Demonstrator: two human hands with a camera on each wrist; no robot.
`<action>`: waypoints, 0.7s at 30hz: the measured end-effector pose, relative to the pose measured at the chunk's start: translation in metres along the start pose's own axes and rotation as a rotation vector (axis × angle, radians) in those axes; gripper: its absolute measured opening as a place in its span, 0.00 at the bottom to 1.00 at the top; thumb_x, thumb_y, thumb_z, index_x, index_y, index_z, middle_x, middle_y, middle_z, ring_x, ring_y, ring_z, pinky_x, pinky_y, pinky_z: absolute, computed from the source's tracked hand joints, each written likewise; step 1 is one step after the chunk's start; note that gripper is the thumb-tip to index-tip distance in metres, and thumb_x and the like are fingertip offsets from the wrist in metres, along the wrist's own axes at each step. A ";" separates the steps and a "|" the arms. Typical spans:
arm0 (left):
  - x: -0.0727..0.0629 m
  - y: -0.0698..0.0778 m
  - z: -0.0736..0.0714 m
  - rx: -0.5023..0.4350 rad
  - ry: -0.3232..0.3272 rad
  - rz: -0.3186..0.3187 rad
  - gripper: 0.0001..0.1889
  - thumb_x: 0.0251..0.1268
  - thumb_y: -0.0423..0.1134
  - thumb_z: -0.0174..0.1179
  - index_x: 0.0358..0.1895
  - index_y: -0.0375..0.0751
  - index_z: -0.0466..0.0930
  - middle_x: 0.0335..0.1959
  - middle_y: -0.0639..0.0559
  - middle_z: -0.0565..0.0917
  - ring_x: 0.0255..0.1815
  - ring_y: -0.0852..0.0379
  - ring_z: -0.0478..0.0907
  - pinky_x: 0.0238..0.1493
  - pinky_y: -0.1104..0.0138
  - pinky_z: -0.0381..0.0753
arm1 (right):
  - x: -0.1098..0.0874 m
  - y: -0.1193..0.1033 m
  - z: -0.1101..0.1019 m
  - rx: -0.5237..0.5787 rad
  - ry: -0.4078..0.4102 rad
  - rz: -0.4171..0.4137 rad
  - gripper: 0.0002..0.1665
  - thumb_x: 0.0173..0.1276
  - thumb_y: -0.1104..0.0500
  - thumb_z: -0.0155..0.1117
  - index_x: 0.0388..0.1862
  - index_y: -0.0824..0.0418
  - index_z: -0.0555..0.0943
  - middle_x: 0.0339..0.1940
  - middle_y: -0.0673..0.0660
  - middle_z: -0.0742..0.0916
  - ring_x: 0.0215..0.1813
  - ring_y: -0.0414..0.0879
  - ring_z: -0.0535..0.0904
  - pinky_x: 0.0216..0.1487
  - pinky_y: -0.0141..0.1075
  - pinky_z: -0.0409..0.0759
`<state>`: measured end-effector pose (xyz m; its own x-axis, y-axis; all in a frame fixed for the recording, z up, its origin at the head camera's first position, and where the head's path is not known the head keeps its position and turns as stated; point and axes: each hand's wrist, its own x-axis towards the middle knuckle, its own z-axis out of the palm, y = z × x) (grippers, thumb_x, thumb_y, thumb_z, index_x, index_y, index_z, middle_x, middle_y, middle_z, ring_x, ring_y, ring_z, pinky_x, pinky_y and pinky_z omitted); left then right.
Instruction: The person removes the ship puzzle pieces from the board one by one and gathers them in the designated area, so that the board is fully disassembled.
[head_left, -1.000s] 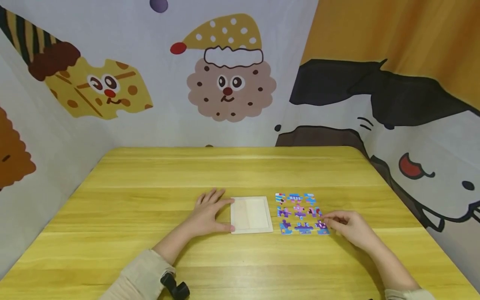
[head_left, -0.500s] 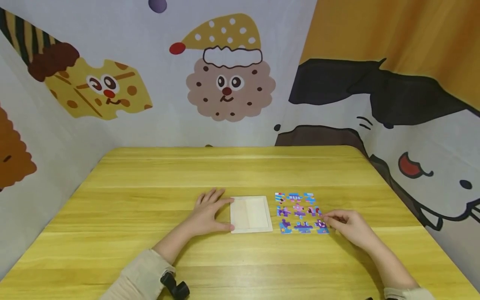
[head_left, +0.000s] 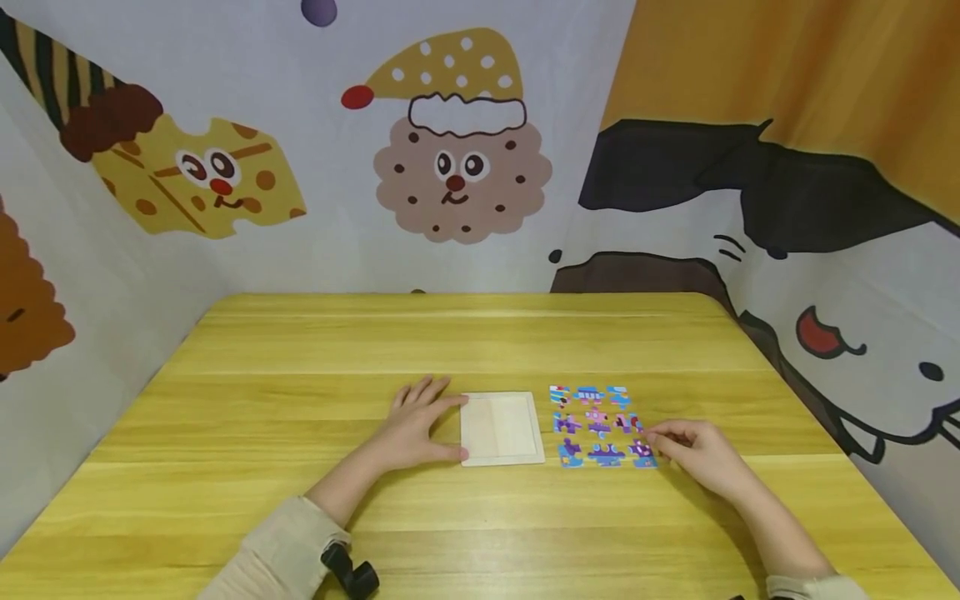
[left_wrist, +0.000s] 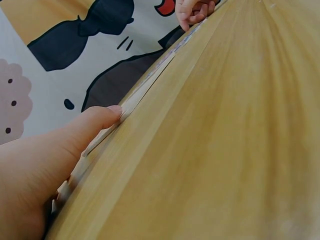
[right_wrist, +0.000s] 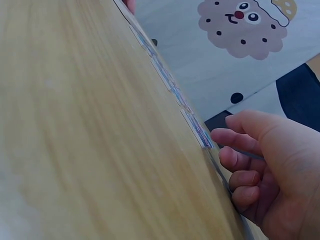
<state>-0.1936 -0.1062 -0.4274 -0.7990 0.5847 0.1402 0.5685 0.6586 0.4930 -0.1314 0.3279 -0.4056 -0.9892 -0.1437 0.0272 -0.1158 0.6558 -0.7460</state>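
Note:
A pale wooden puzzle tray (head_left: 498, 428) with a raised rim lies on the table, nothing in its recess. My left hand (head_left: 408, 431) is spread at its left side, thumb and index fingertips touching the left rim. In the left wrist view the thumb (left_wrist: 97, 122) rests on that rim. Right of the tray, colourful jigsaw pieces (head_left: 597, 422) lie in three spaced rows, mostly purple, blue and pink. My right hand (head_left: 699, 450) rests with loosely bent fingers at the right end of the rows, fingertips right at the edge pieces (right_wrist: 197, 131), as the right wrist view also shows.
The wooden table (head_left: 480, 525) extends around the tray and pieces, with its far edge against a cartoon-printed cloth (head_left: 330, 250). A black wrist device (head_left: 351, 573) sits at the left sleeve cuff (head_left: 281, 546).

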 end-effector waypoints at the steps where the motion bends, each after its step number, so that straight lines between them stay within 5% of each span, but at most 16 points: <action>1: 0.000 0.000 0.000 -0.001 -0.001 -0.001 0.43 0.51 0.68 0.63 0.70 0.52 0.66 0.75 0.41 0.52 0.75 0.38 0.40 0.67 0.39 0.34 | 0.000 0.000 0.000 0.003 -0.001 0.001 0.17 0.71 0.54 0.60 0.46 0.66 0.84 0.28 0.52 0.84 0.26 0.42 0.75 0.25 0.34 0.76; 7: 0.002 0.000 0.000 -0.039 -0.001 -0.004 0.43 0.52 0.67 0.63 0.71 0.52 0.65 0.75 0.41 0.52 0.75 0.38 0.40 0.67 0.39 0.33 | -0.001 -0.001 -0.004 0.025 0.002 -0.026 0.17 0.72 0.55 0.59 0.47 0.67 0.83 0.30 0.54 0.85 0.27 0.43 0.77 0.26 0.35 0.77; 12: 0.002 -0.004 -0.002 -0.158 0.017 -0.002 0.42 0.54 0.61 0.65 0.71 0.49 0.65 0.74 0.39 0.55 0.74 0.37 0.42 0.66 0.38 0.34 | -0.002 -0.003 -0.012 0.012 0.057 -0.053 0.16 0.73 0.57 0.57 0.50 0.68 0.81 0.37 0.59 0.85 0.31 0.43 0.78 0.28 0.34 0.77; 16: -0.004 -0.009 -0.014 -0.254 0.035 -0.002 0.40 0.57 0.55 0.66 0.71 0.43 0.64 0.72 0.38 0.59 0.73 0.38 0.50 0.67 0.39 0.46 | -0.002 -0.006 -0.021 -0.029 0.117 -0.057 0.17 0.74 0.56 0.56 0.51 0.68 0.81 0.40 0.62 0.85 0.34 0.42 0.80 0.30 0.33 0.78; 21: -0.015 -0.017 -0.036 -0.255 0.069 -0.015 0.38 0.61 0.52 0.65 0.71 0.41 0.62 0.72 0.40 0.61 0.71 0.41 0.55 0.67 0.44 0.54 | -0.004 -0.006 -0.034 -0.106 0.205 -0.085 0.17 0.73 0.56 0.56 0.51 0.67 0.81 0.42 0.63 0.86 0.36 0.39 0.81 0.30 0.30 0.77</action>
<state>-0.1979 -0.1435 -0.4068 -0.8235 0.5362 0.1855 0.4957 0.5208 0.6950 -0.1300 0.3501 -0.3788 -0.9717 -0.0555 0.2296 -0.1976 0.7233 -0.6617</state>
